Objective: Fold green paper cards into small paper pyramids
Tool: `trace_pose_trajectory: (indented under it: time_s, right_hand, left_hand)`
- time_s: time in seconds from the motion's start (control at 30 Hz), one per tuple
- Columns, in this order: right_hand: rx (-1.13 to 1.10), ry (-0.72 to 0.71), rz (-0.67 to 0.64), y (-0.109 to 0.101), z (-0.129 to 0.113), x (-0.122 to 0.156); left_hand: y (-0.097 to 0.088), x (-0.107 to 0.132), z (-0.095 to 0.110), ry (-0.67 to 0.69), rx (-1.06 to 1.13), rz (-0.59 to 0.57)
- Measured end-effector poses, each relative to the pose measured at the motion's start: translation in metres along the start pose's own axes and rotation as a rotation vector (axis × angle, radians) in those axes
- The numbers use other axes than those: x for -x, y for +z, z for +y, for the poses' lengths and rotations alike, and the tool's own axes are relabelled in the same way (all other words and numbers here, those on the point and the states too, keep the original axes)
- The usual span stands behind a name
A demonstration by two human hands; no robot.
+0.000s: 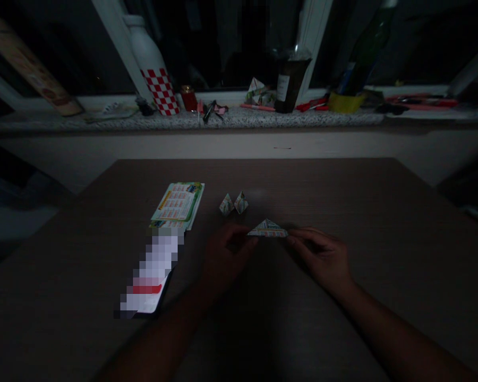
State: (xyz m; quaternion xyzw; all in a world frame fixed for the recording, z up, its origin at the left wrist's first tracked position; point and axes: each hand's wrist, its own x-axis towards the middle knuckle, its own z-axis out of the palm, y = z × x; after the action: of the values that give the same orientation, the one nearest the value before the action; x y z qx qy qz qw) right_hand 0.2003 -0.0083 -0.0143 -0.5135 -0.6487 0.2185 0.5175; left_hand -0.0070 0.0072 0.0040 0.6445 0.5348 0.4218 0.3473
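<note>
A piece of printed paper folded into a flat triangle [267,229] is held level between my two hands, its peak pointing away from me. My left hand [229,252] pinches its left corner between thumb and fingers. At the right corner, my right hand [322,252] has its thumb and fingertips closed on the paper. Just beyond, slightly left, a small folded paper piece with two pointed halves [241,203] stands on the table. A stack of printed paper sheets [177,204] lies farther left.
A lit phone [147,303], its screen partly blurred, lies on the brown table [342,191] below the paper stack. The granite windowsill [239,121] behind holds a red-checked white bottle [159,87], a dark plastic cup [290,87], a green bottle [370,45] and small clutter.
</note>
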Motion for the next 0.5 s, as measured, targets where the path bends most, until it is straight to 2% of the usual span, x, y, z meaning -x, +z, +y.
trace_pose_trajectory:
  time_s: [0.5]
  right_hand:
    - [0.011,0.023,0.028,0.0045,0.0009,0.0045]
  left_hand:
    - [0.0038,0.0019,0.0011,0.048,-0.048,0.019]
